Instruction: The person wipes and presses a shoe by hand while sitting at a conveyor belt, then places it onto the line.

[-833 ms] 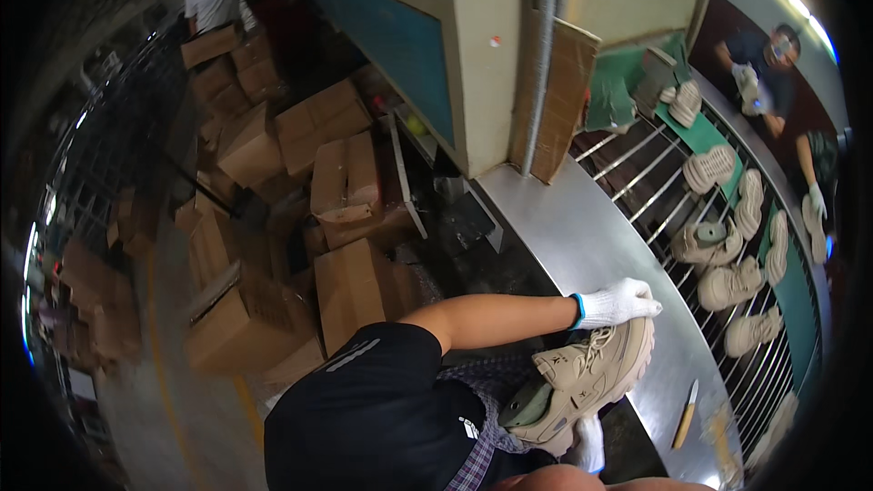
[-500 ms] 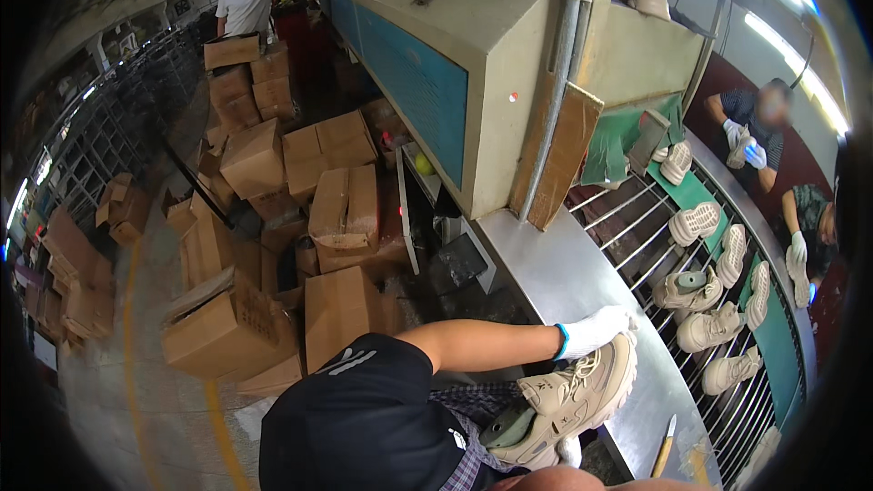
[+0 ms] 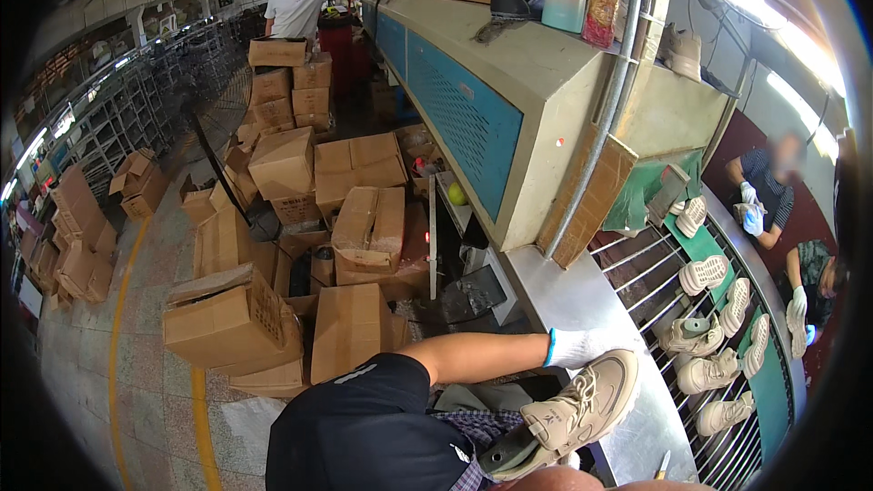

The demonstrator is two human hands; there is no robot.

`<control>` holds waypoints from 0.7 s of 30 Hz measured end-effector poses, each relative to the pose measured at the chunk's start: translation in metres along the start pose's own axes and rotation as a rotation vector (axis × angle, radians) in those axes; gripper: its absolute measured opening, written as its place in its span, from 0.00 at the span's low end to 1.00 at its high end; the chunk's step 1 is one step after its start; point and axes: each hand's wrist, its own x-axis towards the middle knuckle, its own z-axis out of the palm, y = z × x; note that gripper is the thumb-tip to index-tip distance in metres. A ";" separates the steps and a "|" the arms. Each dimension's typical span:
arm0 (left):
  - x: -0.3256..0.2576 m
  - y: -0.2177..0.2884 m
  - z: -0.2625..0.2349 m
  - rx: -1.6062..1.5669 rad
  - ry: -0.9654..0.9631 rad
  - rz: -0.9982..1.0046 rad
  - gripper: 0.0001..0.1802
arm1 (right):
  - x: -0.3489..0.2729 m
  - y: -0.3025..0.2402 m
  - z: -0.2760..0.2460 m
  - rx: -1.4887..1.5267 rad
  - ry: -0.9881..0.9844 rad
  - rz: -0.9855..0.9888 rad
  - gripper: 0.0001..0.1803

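A beige lace-up sneaker (image 3: 607, 391) is held over my lap, tilted, its toe to the right by the metal table edge. A grey-green shoe last (image 3: 511, 451) fills its heel opening. My left hand (image 3: 589, 348), in a white glove with a blue cuff, is closed at the far side of the toe, its fingertips hidden behind the shoe. Of my right hand (image 3: 571, 460), only a bit of white glove shows against the sole's near side; its fingers are hidden. A small yellow-handled knife (image 3: 663, 465) lies on the metal table (image 3: 568, 286).
Beyond the table, a curved roller conveyor (image 3: 627, 264) carries several beige shoes (image 3: 707, 371). Two gloved co-workers (image 3: 768, 191) handle shoes across it. A large machine (image 3: 518, 127) stands ahead. Cardboard boxes (image 3: 350, 327) crowd the floor at left. A person (image 3: 300, 5) stands at the back.
The view has shifted, so the surroundings sit further right and lower. My left hand has slid from the toe's top edge to behind the shoe, its fingers now less visible.
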 end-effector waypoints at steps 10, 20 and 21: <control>-0.010 -0.020 -0.042 -0.275 0.052 0.016 0.22 | -0.031 0.045 0.036 0.354 0.049 0.023 0.26; -0.002 0.033 0.029 0.611 -0.278 -0.061 0.60 | -0.093 0.104 0.089 1.311 0.217 0.179 0.24; 0.003 0.032 0.040 0.576 -0.328 -0.128 0.61 | -0.096 0.110 0.093 1.390 0.214 0.133 0.25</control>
